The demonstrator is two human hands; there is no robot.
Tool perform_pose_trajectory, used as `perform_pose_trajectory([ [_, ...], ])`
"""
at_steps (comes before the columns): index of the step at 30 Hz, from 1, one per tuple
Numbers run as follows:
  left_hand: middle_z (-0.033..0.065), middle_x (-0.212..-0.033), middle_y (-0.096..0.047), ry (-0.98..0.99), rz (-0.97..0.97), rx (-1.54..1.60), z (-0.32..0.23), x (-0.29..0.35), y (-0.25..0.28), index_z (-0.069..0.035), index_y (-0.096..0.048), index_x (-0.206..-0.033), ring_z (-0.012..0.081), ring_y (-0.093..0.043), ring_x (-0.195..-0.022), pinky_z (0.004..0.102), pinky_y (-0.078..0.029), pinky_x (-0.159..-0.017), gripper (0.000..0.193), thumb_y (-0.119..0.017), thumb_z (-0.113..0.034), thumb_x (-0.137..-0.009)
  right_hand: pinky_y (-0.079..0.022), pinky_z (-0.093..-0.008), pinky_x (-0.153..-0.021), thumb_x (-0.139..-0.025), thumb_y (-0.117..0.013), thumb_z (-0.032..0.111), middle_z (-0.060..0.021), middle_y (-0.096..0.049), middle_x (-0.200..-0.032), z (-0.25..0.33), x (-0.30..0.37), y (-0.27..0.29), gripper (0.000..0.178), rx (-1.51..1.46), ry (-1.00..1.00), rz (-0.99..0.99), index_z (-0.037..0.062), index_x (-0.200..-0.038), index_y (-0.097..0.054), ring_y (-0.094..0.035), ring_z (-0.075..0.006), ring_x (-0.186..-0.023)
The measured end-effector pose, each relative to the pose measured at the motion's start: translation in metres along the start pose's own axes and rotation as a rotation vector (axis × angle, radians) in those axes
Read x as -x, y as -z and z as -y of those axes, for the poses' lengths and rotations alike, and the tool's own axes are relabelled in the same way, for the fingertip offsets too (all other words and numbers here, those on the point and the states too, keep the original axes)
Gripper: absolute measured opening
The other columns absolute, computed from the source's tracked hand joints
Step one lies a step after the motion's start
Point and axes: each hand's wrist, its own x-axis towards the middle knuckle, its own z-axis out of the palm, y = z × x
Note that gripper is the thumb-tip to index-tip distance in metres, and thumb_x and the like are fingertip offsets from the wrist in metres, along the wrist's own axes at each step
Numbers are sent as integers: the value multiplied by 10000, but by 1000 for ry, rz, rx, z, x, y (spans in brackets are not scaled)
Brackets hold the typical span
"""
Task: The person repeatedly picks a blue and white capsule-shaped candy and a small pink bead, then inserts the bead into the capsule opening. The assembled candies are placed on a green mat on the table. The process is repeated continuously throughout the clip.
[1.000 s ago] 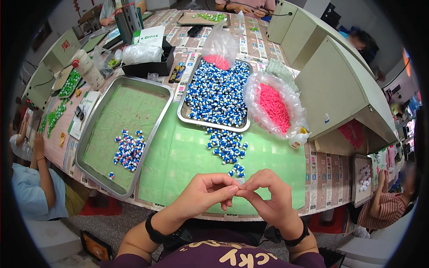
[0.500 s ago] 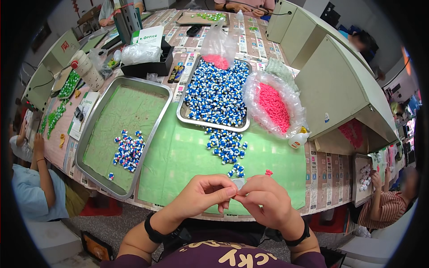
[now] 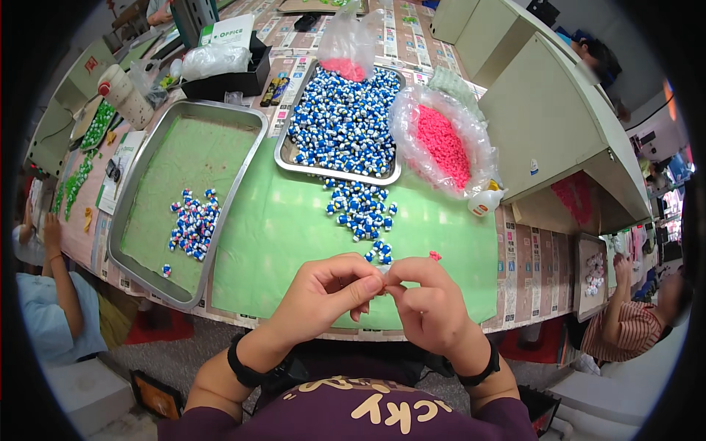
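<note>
My left hand (image 3: 327, 290) and my right hand (image 3: 434, 305) meet above the near edge of the green cloth (image 3: 279, 257), fingertips pinched together. Whatever lies between the fingertips is too small and covered to name; a bit of something whitish shows just behind them. Just beyond my fingers, small blue-and-white plastic pieces (image 3: 360, 209) trail back in a loose heap. A few tiny pink pieces (image 3: 434, 256) lie beyond my right hand.
A metal tray (image 3: 338, 173) heaped with blue-and-white pieces stands ahead. Left is a larger metal tray (image 3: 204, 278) holding a smaller pile. Right are an open bag of pink pieces (image 3: 445, 151), a white bottle (image 3: 485, 201) and a beige metal cabinet (image 3: 551, 125). Other people sit on both sides.
The whole view has shifted, so the table and trays appear higher and slightly left. My hands stay pinched together, with only a slight change in the fingers.
</note>
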Motion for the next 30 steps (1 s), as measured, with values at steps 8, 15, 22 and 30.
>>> perform_pose_trajectory([
  [8, 36, -937, -646, -33, -68, -157, -3, 1, 1, -5, -720, -1062, 74, -586, -704, 220, -496, -599, 160, -648, -106, -961, -513, -324, -706, -862, -608, -154, -184, -618, -956, -2, -5, 8, 286, -40, -130, 29, 38, -952, -416, -635, -256, -803],
  [15, 94, -1125, -672, -75, -190, -113, -8, 8, 33, 45, -632, -1224, 163, -679, -958, 287, -550, -860, 288, -622, -2, -941, -423, -384, -834, -745, -535, -116, -80, -555, -826, -27, 8, 17, 243, 142, -286, 289, 66, -899, -486, -555, -287, -775],
  [22, 113, -1146, -675, -84, -224, -110, -9, 14, 39, 36, -634, -1206, 184, -680, -1003, 289, -555, -856, 286, -644, 15, -920, -420, -389, -834, -765, -524, -75, -86, -520, -780, -31, 7, 9, 186, 227, -212, 394, 59, -884, -472, -551, -286, -770],
  [30, 117, -1154, -672, -60, -183, -25, -5, 11, 35, 41, -616, -1222, 198, -683, -1019, 302, -553, -880, 309, -652, 18, -916, -413, -394, -881, -776, -556, -88, -78, -572, -843, -27, 6, 13, 209, 181, -285, 364, 67, -890, -475, -581, -276, -837],
])
